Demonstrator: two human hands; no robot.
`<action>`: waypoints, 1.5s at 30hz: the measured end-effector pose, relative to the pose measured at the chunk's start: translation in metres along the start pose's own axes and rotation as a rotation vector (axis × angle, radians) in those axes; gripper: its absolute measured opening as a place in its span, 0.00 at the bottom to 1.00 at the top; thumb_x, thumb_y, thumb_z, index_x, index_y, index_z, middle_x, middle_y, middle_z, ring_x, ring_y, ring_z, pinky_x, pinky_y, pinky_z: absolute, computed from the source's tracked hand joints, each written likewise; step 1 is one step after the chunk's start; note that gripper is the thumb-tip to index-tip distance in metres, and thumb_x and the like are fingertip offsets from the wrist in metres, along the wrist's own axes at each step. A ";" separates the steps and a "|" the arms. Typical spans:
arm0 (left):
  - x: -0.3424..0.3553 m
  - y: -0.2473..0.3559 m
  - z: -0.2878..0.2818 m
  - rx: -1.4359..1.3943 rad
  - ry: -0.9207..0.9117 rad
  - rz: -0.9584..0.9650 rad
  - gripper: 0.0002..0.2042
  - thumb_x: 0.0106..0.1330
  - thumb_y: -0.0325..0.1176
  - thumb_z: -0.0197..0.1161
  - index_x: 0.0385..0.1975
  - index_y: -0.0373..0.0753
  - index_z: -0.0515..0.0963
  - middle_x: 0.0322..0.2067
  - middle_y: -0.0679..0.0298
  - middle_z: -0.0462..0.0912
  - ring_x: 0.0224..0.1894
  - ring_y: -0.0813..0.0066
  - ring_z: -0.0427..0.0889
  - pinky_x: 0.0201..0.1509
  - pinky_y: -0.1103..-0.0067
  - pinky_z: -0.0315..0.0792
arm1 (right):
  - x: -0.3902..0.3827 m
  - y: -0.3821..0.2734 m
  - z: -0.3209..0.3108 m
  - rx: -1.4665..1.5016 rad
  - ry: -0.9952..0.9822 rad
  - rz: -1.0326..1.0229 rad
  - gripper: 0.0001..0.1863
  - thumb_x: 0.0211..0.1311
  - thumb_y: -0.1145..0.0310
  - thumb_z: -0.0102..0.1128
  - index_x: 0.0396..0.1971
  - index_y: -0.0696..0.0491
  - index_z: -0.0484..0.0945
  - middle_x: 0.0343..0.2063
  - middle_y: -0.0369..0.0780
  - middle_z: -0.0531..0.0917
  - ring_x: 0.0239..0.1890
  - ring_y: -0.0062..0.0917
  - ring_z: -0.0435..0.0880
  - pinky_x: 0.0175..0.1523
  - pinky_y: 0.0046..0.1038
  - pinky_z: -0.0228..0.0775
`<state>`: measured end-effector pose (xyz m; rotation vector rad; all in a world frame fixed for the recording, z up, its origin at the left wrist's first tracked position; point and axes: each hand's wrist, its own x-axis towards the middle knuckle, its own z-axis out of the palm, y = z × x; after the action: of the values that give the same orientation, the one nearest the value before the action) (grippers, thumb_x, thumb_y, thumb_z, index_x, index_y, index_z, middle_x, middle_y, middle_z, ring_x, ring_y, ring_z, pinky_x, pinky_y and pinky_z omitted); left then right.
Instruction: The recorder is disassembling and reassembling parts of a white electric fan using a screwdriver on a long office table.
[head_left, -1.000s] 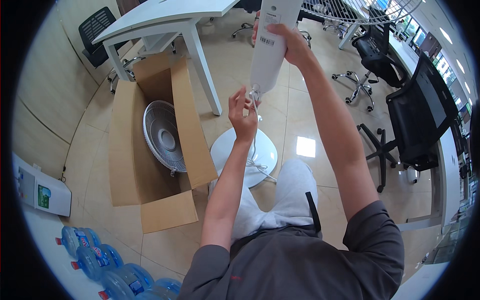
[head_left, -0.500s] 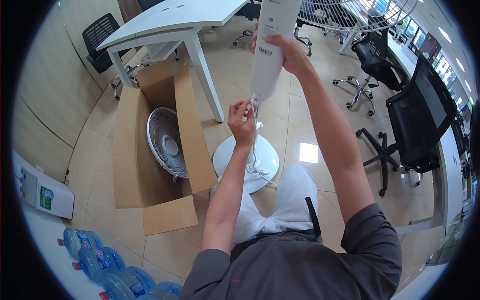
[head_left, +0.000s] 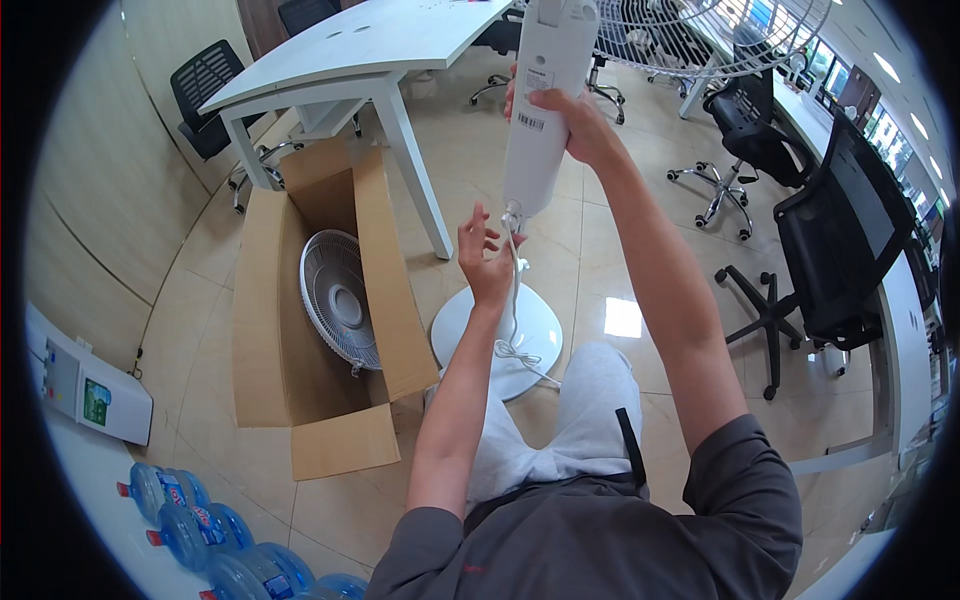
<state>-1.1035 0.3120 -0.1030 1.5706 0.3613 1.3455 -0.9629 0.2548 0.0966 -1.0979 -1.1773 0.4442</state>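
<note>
A white fan body [head_left: 537, 165] hangs upright at the top middle, above its thin pole. My right hand [head_left: 585, 125] wraps round this body from the right side, with fingertips showing at its left edge. My left hand [head_left: 486, 258] is beside the body's lower end, fingers spread, the thumb close to the white cord [head_left: 516, 290]; whether it touches the cord is unclear. Below stands the round white fan base [head_left: 540, 335], with a tied bundle of cord lying over it. A wire fan grille [head_left: 700, 45] sticks out at the upper right.
Left of the base, an open cardboard box [head_left: 262, 340] holds another round fan grille [head_left: 345, 305]. A white table [head_left: 400, 45] stands beyond it. Black office chairs [head_left: 835, 225] line the right side. Blue water bottles [head_left: 190, 535] and a white appliance [head_left: 100, 395] are at the lower left.
My left hand's fingers have loosened and spread at the fan body's lower end. My right hand keeps its hold. The body appears slightly lower in view, as does the whole scene.
</note>
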 end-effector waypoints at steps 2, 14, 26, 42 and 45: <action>0.000 -0.022 -0.003 0.066 -0.031 0.043 0.22 0.52 0.20 0.71 0.49 0.43 0.82 0.46 0.64 0.75 0.35 0.77 0.78 0.31 0.80 0.74 | 0.001 -0.001 0.002 -0.001 -0.010 -0.011 0.28 0.51 0.65 0.59 0.53 0.59 0.69 0.36 0.42 0.81 0.40 0.30 0.82 0.49 0.33 0.74; 0.000 -0.023 -0.004 0.065 -0.005 0.144 0.24 0.51 0.16 0.69 0.49 0.42 0.81 0.44 0.64 0.73 0.35 0.78 0.77 0.33 0.81 0.74 | 0.002 0.001 0.006 0.009 -0.003 -0.025 0.29 0.49 0.64 0.59 0.53 0.58 0.69 0.35 0.42 0.81 0.38 0.30 0.82 0.47 0.33 0.73; 0.000 -0.010 0.003 -0.066 -0.033 0.127 0.23 0.51 0.14 0.69 0.48 0.41 0.81 0.44 0.66 0.74 0.32 0.81 0.76 0.34 0.82 0.74 | 0.000 0.002 0.003 0.005 0.006 -0.010 0.29 0.48 0.63 0.59 0.53 0.58 0.69 0.36 0.42 0.81 0.39 0.30 0.82 0.47 0.33 0.74; 0.002 -0.023 -0.002 -0.046 -0.045 0.097 0.26 0.51 0.13 0.67 0.51 0.43 0.80 0.48 0.64 0.72 0.35 0.81 0.76 0.35 0.84 0.74 | 0.002 0.003 0.005 0.001 -0.002 -0.014 0.30 0.49 0.62 0.59 0.54 0.58 0.68 0.36 0.42 0.81 0.39 0.30 0.82 0.47 0.34 0.74; 0.000 -0.004 0.002 -0.098 -0.060 0.080 0.23 0.51 0.15 0.69 0.49 0.42 0.81 0.47 0.63 0.72 0.35 0.81 0.77 0.35 0.84 0.74 | 0.002 0.004 0.002 0.006 -0.010 -0.020 0.31 0.48 0.62 0.60 0.54 0.58 0.69 0.36 0.42 0.81 0.38 0.30 0.82 0.47 0.33 0.74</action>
<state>-1.1007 0.3129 -0.1065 1.5535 0.1950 1.3533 -0.9627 0.2595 0.0942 -1.0790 -1.1939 0.4373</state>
